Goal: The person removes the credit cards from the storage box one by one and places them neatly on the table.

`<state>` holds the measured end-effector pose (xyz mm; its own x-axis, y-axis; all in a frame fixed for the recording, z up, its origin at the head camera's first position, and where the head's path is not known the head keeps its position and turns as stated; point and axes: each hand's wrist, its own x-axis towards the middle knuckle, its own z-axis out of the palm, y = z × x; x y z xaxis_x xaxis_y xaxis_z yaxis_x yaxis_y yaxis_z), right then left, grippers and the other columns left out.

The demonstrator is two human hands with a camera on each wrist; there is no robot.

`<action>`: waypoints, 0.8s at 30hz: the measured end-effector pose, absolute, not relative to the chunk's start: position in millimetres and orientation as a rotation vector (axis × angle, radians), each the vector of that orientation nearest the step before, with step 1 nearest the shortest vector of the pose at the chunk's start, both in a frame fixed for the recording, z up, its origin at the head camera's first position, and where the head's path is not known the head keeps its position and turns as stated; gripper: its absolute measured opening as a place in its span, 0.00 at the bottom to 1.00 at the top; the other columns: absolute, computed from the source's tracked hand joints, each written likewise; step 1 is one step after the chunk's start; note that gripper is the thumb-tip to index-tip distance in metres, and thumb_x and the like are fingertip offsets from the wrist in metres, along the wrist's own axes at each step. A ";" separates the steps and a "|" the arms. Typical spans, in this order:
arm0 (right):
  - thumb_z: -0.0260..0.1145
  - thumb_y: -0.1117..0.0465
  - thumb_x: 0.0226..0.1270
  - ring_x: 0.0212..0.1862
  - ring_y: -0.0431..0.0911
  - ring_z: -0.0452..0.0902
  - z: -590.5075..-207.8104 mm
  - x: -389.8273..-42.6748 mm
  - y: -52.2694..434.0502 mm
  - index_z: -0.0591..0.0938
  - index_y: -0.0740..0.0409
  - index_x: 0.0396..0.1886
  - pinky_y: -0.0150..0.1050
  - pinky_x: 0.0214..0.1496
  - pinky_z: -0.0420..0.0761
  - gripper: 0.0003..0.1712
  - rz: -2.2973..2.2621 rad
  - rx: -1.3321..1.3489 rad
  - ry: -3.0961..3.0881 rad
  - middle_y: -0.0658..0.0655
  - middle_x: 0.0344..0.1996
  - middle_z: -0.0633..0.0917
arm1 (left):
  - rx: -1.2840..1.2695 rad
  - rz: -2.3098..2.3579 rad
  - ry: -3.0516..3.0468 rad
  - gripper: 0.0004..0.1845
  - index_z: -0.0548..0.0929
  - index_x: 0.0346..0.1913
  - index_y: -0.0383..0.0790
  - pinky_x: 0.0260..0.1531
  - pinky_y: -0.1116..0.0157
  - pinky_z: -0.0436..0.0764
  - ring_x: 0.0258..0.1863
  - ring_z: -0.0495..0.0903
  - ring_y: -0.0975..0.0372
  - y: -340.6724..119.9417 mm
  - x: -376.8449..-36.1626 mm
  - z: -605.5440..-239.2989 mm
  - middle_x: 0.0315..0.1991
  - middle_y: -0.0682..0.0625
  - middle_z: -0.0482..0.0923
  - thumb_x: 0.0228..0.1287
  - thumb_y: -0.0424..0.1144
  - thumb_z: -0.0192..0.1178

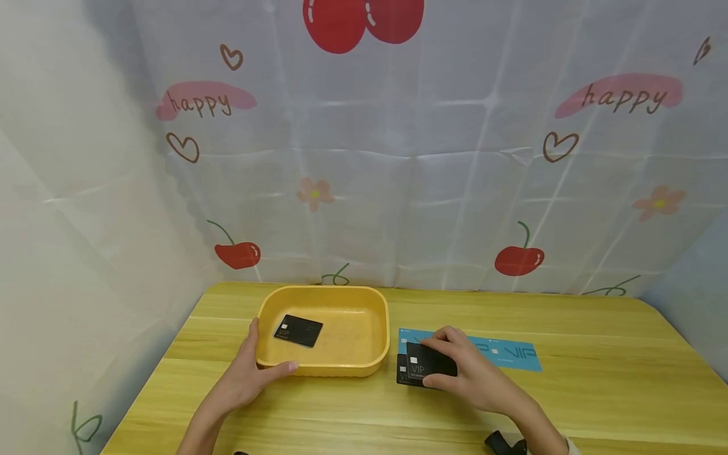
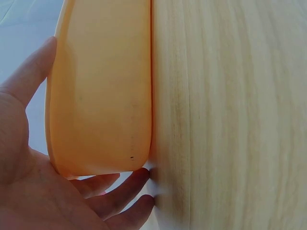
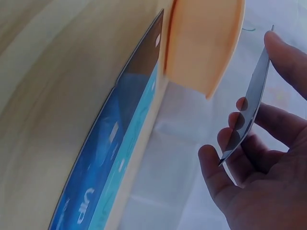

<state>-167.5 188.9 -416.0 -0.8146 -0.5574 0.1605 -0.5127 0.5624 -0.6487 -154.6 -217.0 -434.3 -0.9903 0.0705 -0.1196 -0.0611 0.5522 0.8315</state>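
A yellow plastic tray [image 1: 347,369] stands on the wooden table, with a black VIP card [image 1: 298,330] lying inside at its left. My left hand [image 1: 244,373] holds the tray's near left corner, thumb along the front rim and fingers round the end wall [image 2: 96,165]. To the right of the tray, my right hand [image 1: 469,373] pinches another black VIP card [image 1: 433,362] by its edges. The right wrist view shows this held card [image 3: 252,100] slightly bowed and raised off the table. Under it lies one more black card [image 1: 402,374], beside blue VIP cards [image 1: 522,357] laid in a row.
The wooden table [image 1: 603,354] extends to the right and in front of the tray. Behind it hangs a white curtain [image 1: 392,202] printed with cherries, hearts and flowers. A black object [image 1: 505,443] shows by the right wrist at the bottom edge.
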 end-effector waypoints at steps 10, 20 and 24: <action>0.68 0.40 0.63 0.48 0.47 0.65 -420.9 -157.6 211.0 0.80 0.59 0.61 0.38 0.43 0.75 0.34 -0.980 -0.814 2.808 0.46 0.46 0.71 | 0.024 1.444 2.649 0.67 0.25 0.76 0.32 0.69 0.39 0.43 0.75 0.37 0.41 -218.5 -154.3 -435.9 0.77 0.31 0.31 0.59 0.52 0.71; 0.68 0.39 0.63 0.50 0.46 0.66 -426.1 -150.6 237.9 0.80 0.58 0.60 0.39 0.45 0.77 0.35 -0.855 -0.790 2.875 0.47 0.49 0.71 | 0.026 1.453 2.649 0.66 0.26 0.76 0.32 0.69 0.39 0.43 0.75 0.38 0.41 -218.9 -153.3 -434.2 0.77 0.31 0.31 0.59 0.51 0.71; 0.66 0.36 0.62 0.49 0.45 0.66 -428.4 -146.3 254.9 0.80 0.57 0.60 0.38 0.43 0.77 0.36 -0.777 -0.757 2.864 0.47 0.47 0.71 | 0.039 1.470 2.642 0.66 0.25 0.76 0.32 0.69 0.40 0.42 0.75 0.37 0.41 -218.4 -153.5 -434.5 0.77 0.32 0.30 0.59 0.51 0.71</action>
